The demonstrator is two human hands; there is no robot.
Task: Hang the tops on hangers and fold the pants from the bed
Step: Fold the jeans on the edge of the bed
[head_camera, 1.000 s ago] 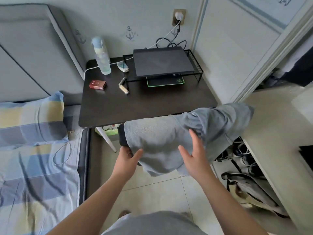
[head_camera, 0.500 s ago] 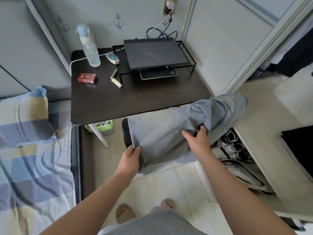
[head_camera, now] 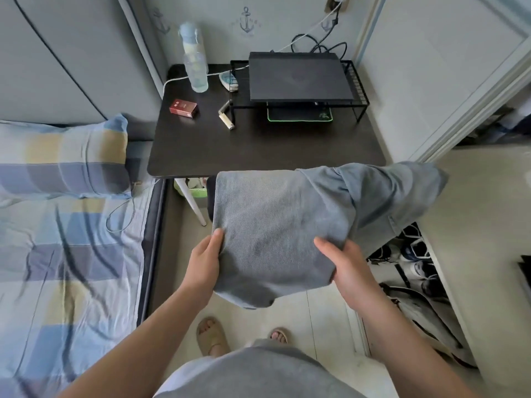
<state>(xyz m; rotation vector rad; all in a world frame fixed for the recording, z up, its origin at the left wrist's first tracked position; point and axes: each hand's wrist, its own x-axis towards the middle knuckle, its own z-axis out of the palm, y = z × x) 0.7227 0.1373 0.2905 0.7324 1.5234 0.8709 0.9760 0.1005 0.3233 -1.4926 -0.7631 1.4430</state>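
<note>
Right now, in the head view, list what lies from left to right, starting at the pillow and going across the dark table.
From the left: pillow → red box → small pale stick → laptop. The bottle is left out because it overlaps the red box.

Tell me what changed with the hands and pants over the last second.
The right hand lifted off the pants, grabbed a fold, and now holds their right edge. The left hand kept its grip on the left edge; the table stayed unchanged.
</note>
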